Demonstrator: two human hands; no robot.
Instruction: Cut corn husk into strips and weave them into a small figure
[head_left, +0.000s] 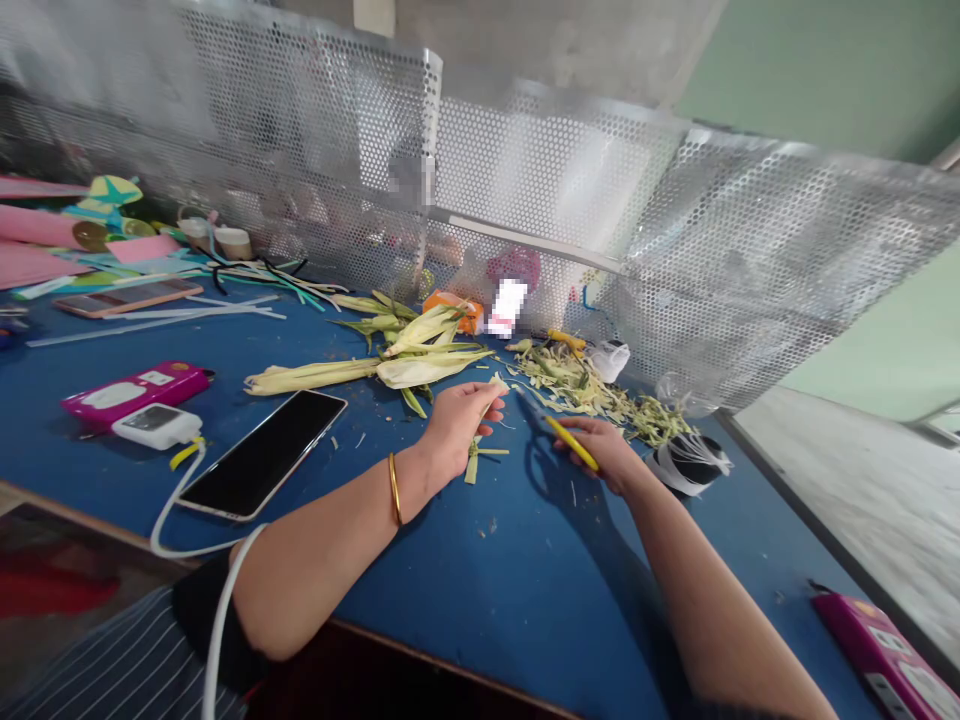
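Note:
My left hand point(459, 420), with a gold bangle on its wrist, pinches a small pale piece of corn husk point(498, 383) between thumb and fingers. Below those fingers a strip of green husk point(472, 466) shows, with a thin crosswise strip beside it. Gripped by its yellow handle, a pair of scissors point(571, 444) is in my right hand point(604, 452). The scissors' blades point up and left toward the husk piece, a small distance from it. Whole corn husks point(431, 370) lie beyond my left hand. A heap of husk scraps point(577, 385) is beyond my right.
A black phone point(264, 455) and a white device point(157, 426) with a cable lie left, near a magenta box point(139, 395). A black roll with white strips point(686, 462) stands right. Another magenta box point(881, 650) sits lower right. A perforated metal screen point(540, 170) borders the blue table point(480, 580).

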